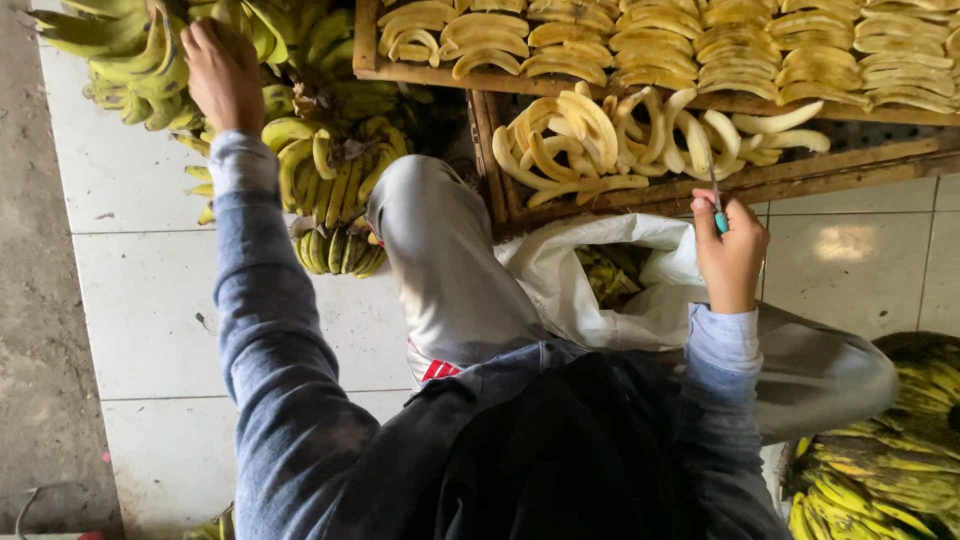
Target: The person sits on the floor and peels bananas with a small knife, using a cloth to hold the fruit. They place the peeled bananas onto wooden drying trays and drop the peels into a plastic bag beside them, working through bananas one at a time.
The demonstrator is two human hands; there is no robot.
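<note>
The left hand (222,75) is seen stretched out to the far left, its fingers closed over the pile of green, unpeeled banana bunches (310,150) heaped on the white tiled floor (140,300); whether a single fruit or a whole cluster is gripped cannot be told, since the fingertips are buried among the fruit. The right hand (732,255) is held closed around a small knife with a turquoise handle (717,205), the blade pointing away from the body, just above the near wooden tray (850,160). On that tray a loose heap of pale, peeled bananas (620,140) is laid, and beyond it a second wooden tray of neatly rowed peeled bananas (740,45) is seen. Between the knees a white plastic sack holding green peelings (610,275) stands open. More green bunches (890,470) are stacked at the lower right. In judgement, the pick is best made with one fruit pulled cleanly at its stem so that the heap is not disturbed, while the knife is kept pointed away from the reaching arm and clear of the peeled fruit.
</note>
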